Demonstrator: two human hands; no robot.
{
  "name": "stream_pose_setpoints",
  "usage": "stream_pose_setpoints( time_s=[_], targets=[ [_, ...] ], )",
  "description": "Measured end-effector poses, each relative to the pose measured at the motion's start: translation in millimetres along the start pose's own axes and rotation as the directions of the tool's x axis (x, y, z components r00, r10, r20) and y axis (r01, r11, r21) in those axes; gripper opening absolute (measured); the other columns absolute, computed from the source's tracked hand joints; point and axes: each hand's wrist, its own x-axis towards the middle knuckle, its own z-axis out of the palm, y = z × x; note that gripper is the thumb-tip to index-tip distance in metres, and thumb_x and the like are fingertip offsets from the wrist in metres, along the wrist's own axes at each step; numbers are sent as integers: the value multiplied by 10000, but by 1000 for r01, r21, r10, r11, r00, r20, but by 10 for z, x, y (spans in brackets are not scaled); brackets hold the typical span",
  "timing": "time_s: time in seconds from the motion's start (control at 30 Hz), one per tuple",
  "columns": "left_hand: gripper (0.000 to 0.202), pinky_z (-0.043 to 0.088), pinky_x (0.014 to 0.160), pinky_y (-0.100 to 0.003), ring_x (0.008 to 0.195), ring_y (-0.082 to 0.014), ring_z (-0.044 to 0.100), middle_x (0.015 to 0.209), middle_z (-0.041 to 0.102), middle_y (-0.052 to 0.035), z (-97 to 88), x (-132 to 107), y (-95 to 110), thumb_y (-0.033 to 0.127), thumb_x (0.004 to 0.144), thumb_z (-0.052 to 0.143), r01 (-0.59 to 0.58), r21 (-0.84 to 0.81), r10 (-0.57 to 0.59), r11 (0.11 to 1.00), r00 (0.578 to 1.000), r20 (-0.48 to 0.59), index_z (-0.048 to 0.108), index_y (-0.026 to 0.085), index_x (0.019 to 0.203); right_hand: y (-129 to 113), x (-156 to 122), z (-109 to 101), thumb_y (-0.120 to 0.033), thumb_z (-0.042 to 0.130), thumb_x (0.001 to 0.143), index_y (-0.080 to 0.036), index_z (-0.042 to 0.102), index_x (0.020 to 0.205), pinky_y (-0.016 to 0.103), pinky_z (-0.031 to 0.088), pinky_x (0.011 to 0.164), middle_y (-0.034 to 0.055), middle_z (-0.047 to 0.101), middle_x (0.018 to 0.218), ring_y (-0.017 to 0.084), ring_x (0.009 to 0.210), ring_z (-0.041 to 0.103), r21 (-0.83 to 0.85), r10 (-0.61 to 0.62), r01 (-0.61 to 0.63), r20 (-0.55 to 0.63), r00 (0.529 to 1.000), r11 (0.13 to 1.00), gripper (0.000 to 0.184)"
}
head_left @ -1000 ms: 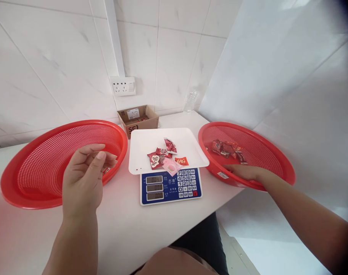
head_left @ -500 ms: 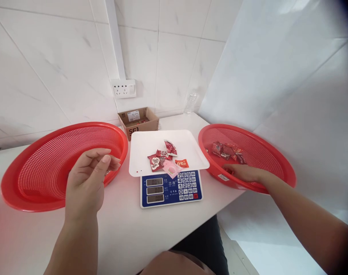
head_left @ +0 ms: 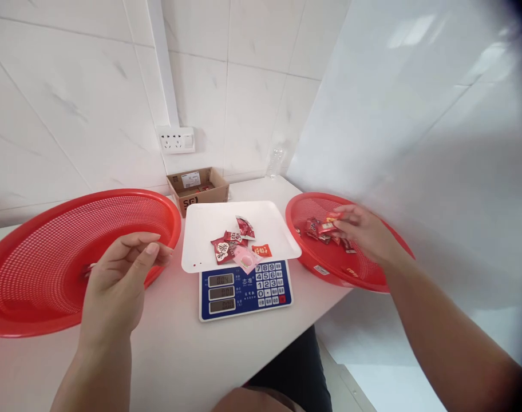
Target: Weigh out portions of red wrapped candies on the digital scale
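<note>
In the head view, my right hand (head_left: 366, 232) grips a small red snack packet (head_left: 329, 223) between thumb and fingers, raised over the right red basket (head_left: 404, 252). Several red packets (head_left: 315, 229) lie in that basket. Over the near rim of the left red basket (head_left: 12, 326), my left hand (head_left: 119, 280) hovers with loosely curled fingers, and nothing shows in it. Between the baskets stands a blue and white digital scale (head_left: 246, 292). On its white tray (head_left: 201, 229) rest several red packets (head_left: 222, 250) and a pink packet (head_left: 246, 259).
Behind the tray, an open cardboard box (head_left: 196, 189) stands near the tiled wall. A clear plastic bottle (head_left: 277, 160) is at the back corner of the white table (head_left: 166, 355). A power socket (head_left: 176, 140) is fixed on the wall.
My right hand has risen from inside the right basket with a red packet in its fingers. My left hand stays about where it was. The view has shifted slightly to the right.
</note>
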Motion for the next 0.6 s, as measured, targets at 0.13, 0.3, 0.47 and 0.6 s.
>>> stream_pose_setpoints(
  time_s=[0.13, 0.3, 0.47, 0.6],
  targets=[
    [155, 500, 743, -301, 742, -145, 606, 741, 640, 35, 3, -6, -2, 391, 736, 706, 18, 29, -18, 999, 1000, -1, 655, 311, 858, -315, -101, 419, -309, 660, 702, -250, 557, 920, 340, 555, 676, 12, 648, 892, 177, 770, 653, 229, -24, -14, 161, 987, 973, 248],
    [185, 514, 742, -315, 750, -159, 620, 760, 662, 23, 22, -18, 23, 407, 730, 704, 27, 53, -27, 998, 1000, 13, 648, 295, 866, -394, -181, 1025, -224, 571, 740, -234, 562, 895, 351, 524, 723, 18, 641, 895, 171, 808, 620, 100, -187, 168, 234, 954, 981, 156],
    [208, 525, 729, -289, 741, -148, 622, 745, 667, 29, 27, -23, 29, 415, 720, 707, 24, 44, -25, 999, 1000, 14, 646, 281, 867, -462, -270, 1370, -225, 499, 810, -239, 566, 885, 360, 482, 797, 8, 654, 901, 173, 853, 612, 26, -294, 304, 337, 894, 952, 101],
    [192, 528, 722, -273, 724, -139, 619, 724, 661, 31, 28, -21, 21, 402, 735, 696, 21, 40, -22, 999, 1000, 19, 649, 281, 875, -506, -267, 1446, -290, 500, 828, -233, 555, 926, 334, 479, 785, 10, 639, 900, 159, 832, 606, 154, -280, 243, 304, 911, 958, 126]
  ],
)
